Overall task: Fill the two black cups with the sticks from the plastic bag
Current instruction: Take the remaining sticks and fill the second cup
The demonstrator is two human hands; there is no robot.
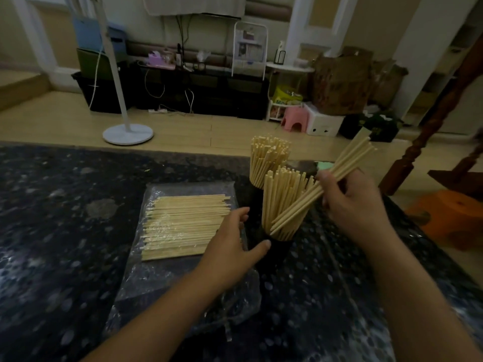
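Head view: a slanted bundle of sticks is pinched mid-length by the right hand, lower ends entering the near black cup, which is steadied by the relaxed left hand. Light, stiff, slippery sticks are judged best gripped mid-length.

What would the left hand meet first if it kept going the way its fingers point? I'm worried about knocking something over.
Probably the nearer black cup: the left hand already sits beside it, thumb close to its wall; whether they touch is unclear.
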